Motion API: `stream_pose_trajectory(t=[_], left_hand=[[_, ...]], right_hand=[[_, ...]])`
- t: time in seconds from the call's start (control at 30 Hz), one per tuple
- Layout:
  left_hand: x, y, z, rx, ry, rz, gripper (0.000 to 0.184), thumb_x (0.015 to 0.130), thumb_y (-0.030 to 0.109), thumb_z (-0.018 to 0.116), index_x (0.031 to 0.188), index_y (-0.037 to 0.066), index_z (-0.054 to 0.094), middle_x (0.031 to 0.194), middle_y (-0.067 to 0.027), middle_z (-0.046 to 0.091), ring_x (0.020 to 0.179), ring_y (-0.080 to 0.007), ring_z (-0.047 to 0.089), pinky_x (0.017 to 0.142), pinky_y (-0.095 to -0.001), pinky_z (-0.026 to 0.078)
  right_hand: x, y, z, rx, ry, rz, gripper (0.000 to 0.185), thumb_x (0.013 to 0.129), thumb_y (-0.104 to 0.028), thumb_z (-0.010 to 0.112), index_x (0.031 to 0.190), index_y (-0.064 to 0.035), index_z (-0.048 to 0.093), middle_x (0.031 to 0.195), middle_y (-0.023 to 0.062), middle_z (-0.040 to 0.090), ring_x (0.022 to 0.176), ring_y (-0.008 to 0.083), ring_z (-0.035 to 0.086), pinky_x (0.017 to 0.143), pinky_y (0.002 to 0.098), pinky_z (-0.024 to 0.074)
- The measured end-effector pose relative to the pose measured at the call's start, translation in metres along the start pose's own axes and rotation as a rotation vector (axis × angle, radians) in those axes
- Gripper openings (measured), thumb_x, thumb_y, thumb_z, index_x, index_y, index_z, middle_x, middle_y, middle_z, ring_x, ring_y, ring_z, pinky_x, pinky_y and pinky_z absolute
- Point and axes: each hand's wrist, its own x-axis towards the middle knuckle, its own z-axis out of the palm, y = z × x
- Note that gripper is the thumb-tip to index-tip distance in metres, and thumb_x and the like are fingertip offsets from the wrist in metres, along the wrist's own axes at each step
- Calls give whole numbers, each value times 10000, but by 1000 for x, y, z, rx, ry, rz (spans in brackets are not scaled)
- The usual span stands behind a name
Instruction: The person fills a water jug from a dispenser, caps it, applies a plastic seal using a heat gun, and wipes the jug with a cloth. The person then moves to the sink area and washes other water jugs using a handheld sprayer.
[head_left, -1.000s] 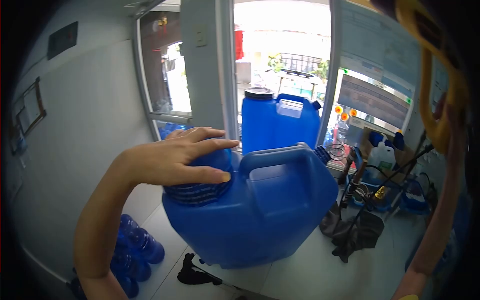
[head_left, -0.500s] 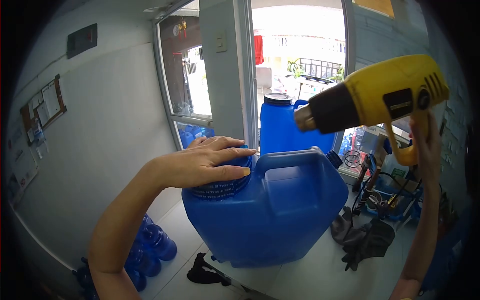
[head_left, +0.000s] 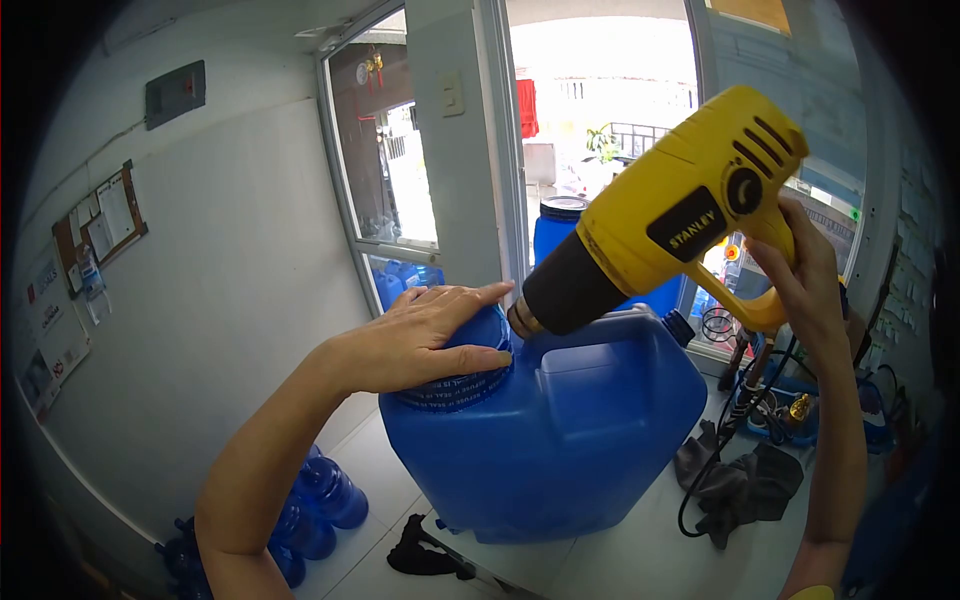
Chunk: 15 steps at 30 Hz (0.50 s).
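A blue plastic water jug stands upright on a white tabletop, with a moulded handle and a small dark-capped spout at its right. My left hand lies over the jug's wide blue cap, fingers spread and thumb along the front edge. Around the cap runs a printed seal band. In my right hand is a yellow and black heat gun, gripped by its handle. Its metal nozzle points down and left, close beside the cap and my left fingertips.
Behind the jug stands another blue container by the glass door. A grey cloth and a black cord lie to the right, near a blue basket of tools. Several blue bottles stand on the floor at left.
The heat gun has swung down and left, bringing its nozzle from above the jug handle to beside the cap. My left hand stays on the cap. The view has shifted slightly.
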Motion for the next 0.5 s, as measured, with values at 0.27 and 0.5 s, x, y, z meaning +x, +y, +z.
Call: stream_pose_trajectory(t=[0.27, 0.5], left_hand=[[-1, -1, 1, -54, 45, -40, 1080, 693, 793, 491, 1503, 224, 60, 1443, -221, 314, 1316, -432, 323, 1056, -557, 316], [-4, 4, -2, -49, 47, -39, 1048, 709, 795, 473, 1503, 237, 78, 1449, -217, 310, 1319, -415, 328, 1050, -551, 327]], right_hand=[[28, -11, 17, -82, -56, -8, 470, 867, -335, 611, 1200, -16, 521, 987, 134, 624, 847, 199, 628, 789, 311, 509], [18, -6, -1, 14, -39, -80, 458, 869, -297, 599, 1222, -20, 508, 995, 137, 622, 897, 199, 632, 818, 313, 510]])
